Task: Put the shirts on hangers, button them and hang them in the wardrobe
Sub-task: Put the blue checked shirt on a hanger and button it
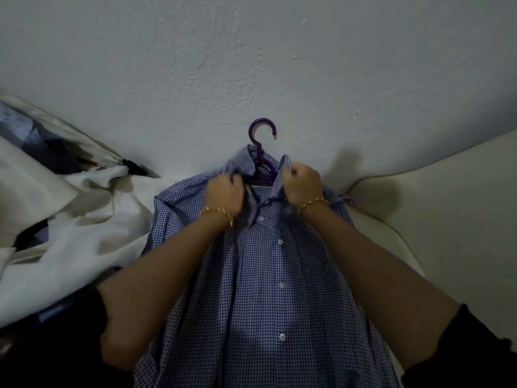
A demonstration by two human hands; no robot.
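A blue-and-white checked shirt (268, 289) lies flat in front of me, collar towards the wall. A purple plastic hanger (261, 152) sits inside its collar, with the hook poking out above. My left hand (226, 196) grips the left side of the collar and front edge. My right hand (303, 184) grips the right side of the collar. The top of the shirt gapes between my hands, and several white buttons run down the placket below.
A white wall (251, 65) rises just behind the hanger. Crumpled white and patterned bedding (64, 208) is heaped to the left. A cream cushioned surface (447, 208) stretches to the right.
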